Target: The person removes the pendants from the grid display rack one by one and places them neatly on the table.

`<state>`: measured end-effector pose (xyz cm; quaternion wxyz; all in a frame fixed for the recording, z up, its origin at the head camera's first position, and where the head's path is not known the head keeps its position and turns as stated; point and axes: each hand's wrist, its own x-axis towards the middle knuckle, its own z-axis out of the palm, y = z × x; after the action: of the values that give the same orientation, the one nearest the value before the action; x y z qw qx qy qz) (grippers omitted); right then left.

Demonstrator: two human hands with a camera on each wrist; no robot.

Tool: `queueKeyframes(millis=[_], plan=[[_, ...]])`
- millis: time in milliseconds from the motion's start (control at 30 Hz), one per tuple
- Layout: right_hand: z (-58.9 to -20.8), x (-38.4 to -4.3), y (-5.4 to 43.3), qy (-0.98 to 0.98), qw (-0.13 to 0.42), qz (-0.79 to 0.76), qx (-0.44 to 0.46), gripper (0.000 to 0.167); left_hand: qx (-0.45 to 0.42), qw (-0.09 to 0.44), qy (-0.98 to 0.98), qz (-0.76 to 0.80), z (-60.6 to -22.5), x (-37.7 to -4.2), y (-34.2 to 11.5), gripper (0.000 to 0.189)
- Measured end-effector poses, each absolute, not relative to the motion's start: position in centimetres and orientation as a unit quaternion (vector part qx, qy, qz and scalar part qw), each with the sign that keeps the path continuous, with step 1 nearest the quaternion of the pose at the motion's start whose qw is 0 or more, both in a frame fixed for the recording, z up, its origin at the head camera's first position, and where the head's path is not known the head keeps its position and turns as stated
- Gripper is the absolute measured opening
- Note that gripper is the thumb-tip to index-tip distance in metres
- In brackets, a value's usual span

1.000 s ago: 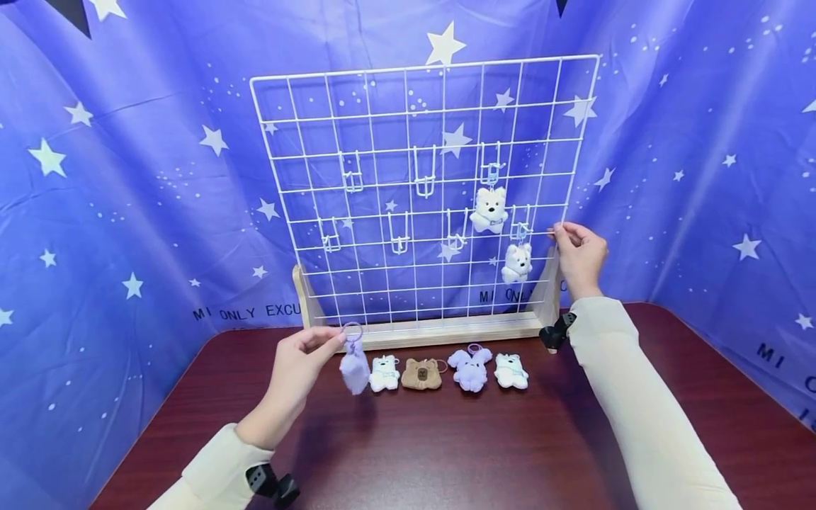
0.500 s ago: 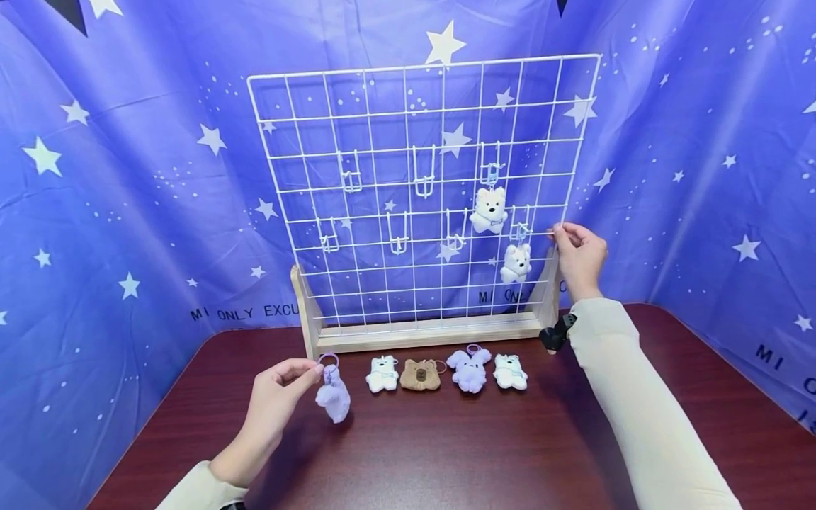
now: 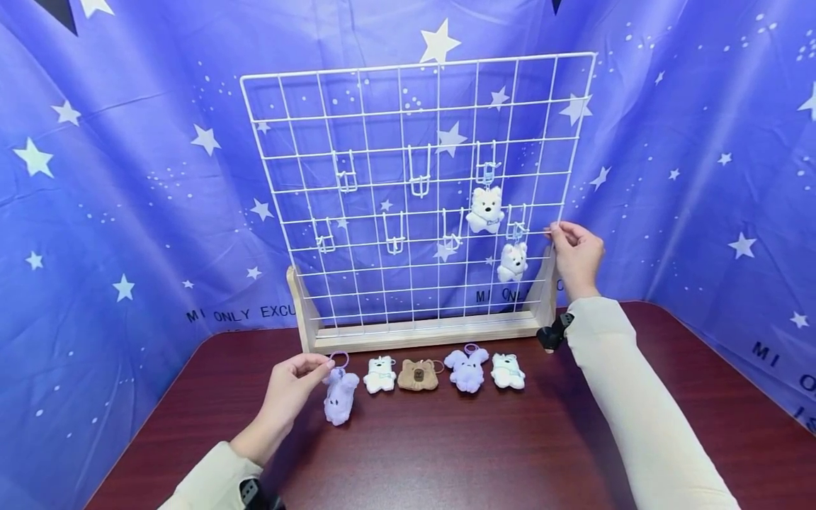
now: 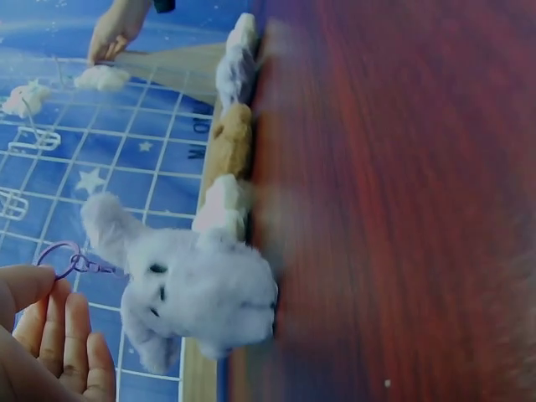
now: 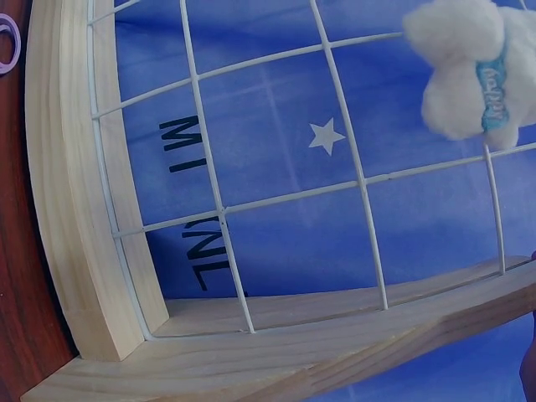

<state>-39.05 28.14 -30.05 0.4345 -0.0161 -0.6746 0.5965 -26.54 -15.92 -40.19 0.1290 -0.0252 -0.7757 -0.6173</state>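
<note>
In the head view my left hand (image 3: pixel 287 393) pinches the purple ring (image 3: pixel 338 359) of a lilac plush bunny keychain (image 3: pixel 340 398), which dangles just above the table's surface. The left wrist view shows the bunny's face (image 4: pixel 193 289) and its ring between thumb and forefinger. My right hand (image 3: pixel 579 258) pinches the right edge of a white wire grid rack (image 3: pixel 421 65). Two white plush bear keychains hang from hooks near that hand, an upper bear (image 3: pixel 486 210) and a lower bear (image 3: pixel 513 263). In the right wrist view only a sliver of the hand shows.
Along the rack's wooden base (image 3: pixel 427 338) lie a white bear (image 3: pixel 381 375), a brown plush animal (image 3: pixel 418 377), another lilac bunny (image 3: pixel 467 371) and a second white bear (image 3: pixel 508 372). Several bare hooks, such as one hook (image 3: pixel 419 183), hang on the grid. A starry blue cloth surrounds the dark red table (image 3: pixel 446 453).
My left hand has drawn back from the rack's base with the bunny, then shifted slightly right. The bunny has swung round to show its face. My right hand keeps its place on the grid's edge.
</note>
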Motion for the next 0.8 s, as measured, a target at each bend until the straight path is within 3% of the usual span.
queueKeyframes(millis=[800], plan=[[-29.9, -38.9, 28.1, -0.676, 0.436, 0.594, -0.016, 0.025, 0.002, 0.128, -0.773, -0.621, -42.0, -31.4, -16.1, 0.015]])
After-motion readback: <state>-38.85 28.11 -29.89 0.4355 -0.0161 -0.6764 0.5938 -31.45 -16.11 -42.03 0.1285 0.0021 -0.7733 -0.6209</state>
